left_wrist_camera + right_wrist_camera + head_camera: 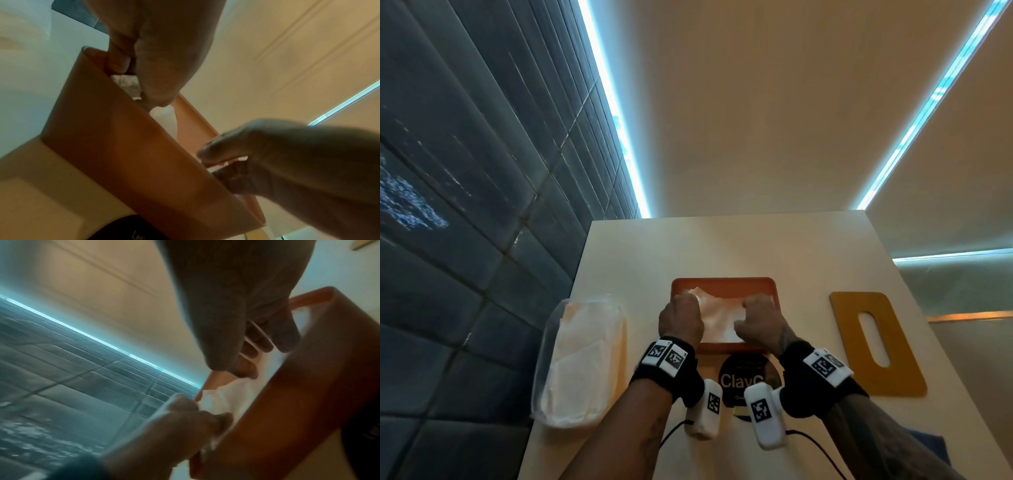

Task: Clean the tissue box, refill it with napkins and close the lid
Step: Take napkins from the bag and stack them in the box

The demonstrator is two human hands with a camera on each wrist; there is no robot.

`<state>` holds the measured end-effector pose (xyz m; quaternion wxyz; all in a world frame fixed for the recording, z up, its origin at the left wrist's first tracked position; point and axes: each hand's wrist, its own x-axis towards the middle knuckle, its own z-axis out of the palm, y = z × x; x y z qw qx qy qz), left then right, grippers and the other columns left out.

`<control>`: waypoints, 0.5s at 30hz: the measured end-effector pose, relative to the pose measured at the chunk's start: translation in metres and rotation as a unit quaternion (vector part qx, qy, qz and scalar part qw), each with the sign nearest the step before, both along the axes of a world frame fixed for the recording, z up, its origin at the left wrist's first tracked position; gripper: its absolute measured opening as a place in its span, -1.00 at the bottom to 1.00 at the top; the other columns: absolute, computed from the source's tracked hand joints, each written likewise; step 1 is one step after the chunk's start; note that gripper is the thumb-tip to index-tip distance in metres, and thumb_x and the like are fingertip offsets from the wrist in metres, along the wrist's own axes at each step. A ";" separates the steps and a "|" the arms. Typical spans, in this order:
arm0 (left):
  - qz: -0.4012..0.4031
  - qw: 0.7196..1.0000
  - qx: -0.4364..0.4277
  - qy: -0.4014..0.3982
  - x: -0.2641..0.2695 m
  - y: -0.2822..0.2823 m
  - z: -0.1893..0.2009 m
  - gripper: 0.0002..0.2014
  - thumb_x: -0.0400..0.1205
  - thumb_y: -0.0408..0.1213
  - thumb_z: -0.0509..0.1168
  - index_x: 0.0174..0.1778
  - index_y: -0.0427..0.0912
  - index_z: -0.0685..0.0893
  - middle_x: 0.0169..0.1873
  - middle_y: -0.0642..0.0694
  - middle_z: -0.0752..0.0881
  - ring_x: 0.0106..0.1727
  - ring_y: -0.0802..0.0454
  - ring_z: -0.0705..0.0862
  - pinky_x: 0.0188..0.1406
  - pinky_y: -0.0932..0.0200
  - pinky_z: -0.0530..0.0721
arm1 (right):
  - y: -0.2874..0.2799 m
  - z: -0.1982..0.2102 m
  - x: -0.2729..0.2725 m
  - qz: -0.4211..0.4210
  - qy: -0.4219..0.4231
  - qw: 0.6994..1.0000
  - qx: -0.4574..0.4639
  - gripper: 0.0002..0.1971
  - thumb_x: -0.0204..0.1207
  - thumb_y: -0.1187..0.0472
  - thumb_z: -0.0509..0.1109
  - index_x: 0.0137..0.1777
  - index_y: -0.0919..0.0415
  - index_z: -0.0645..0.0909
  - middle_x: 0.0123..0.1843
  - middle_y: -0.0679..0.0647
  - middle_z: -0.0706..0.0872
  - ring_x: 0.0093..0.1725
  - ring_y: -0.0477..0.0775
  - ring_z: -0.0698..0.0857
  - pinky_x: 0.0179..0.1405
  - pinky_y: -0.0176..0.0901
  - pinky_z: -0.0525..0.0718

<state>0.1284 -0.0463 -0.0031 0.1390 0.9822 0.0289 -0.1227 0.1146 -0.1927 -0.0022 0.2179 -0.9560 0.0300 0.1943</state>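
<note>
While the orange tissue box sits open mid-table, both hands pinch white napkins inside it: left hand curled on one end, right hand on the other. Refilling looks underway; the yellow lid right of the box is still off, and the napkin pack lies left of the box.

A cream table fills the lower middle of the head view. From nine to eleven o'clock runs a dark grey tiled surface. A tan wall spans twelve o'clock, edged by two bright cyan light strips, one at eleven and one at one.
</note>
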 end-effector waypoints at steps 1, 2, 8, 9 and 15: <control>0.006 1.000 -0.008 0.003 0.000 0.000 0.001 -0.78 0.58 -0.46 0.25 0.13 -0.33 0.62 0.07 -0.29 0.75 0.09 -0.26 0.75 0.01 -0.01 0.70 | 0.000 -0.001 0.000 0.012 0.031 0.999 -0.012 -0.88 0.50 0.25 0.29 -0.19 0.32 0.54 0.00 0.22 0.63 0.16 0.20 0.54 0.19 -0.08 0.46; 0.018 1.000 -0.024 0.003 -0.001 0.001 0.002 -0.77 0.58 -0.41 0.28 0.16 -0.32 0.60 0.09 -0.29 0.74 0.09 -0.25 0.75 0.02 -0.01 0.70 | 0.000 -0.002 -0.001 0.021 0.045 0.998 -0.026 -0.82 0.50 0.25 0.27 -0.32 0.27 0.44 -0.04 0.23 0.61 0.10 0.20 0.52 0.18 -0.07 0.46; 0.034 0.991 -0.073 -0.108 -0.017 -0.006 0.013 -0.42 0.54 -0.23 0.38 0.44 -0.24 0.33 0.32 -0.19 0.53 0.31 -0.14 0.54 0.08 0.07 0.62 | 0.003 -0.008 0.006 -0.013 0.033 0.999 -0.041 -0.90 0.46 0.28 0.26 -0.19 0.31 0.56 0.14 0.30 0.57 0.09 0.24 0.58 0.05 -0.11 0.58; 0.032 0.991 -0.085 -0.096 -0.019 -0.008 0.015 -0.47 0.54 -0.25 0.36 0.41 -0.23 0.37 0.31 -0.19 0.54 0.30 -0.14 0.54 0.08 0.08 0.62 | 0.003 -0.009 0.007 -0.013 0.041 0.998 -0.048 -0.86 0.46 0.27 0.25 -0.08 0.31 0.57 0.26 0.35 0.52 0.19 0.31 0.56 0.18 -0.03 0.58; 0.070 0.985 -0.117 0.110 -0.004 -0.002 0.016 -0.63 0.50 -0.40 0.21 0.24 -0.38 0.47 0.23 -0.35 0.60 0.21 -0.29 0.63 0.04 0.04 0.59 | 0.007 -0.021 0.011 -0.011 0.095 0.993 -0.075 -0.56 0.51 0.18 0.34 0.35 0.36 0.49 0.48 0.35 0.35 0.36 0.35 0.52 0.31 0.03 0.57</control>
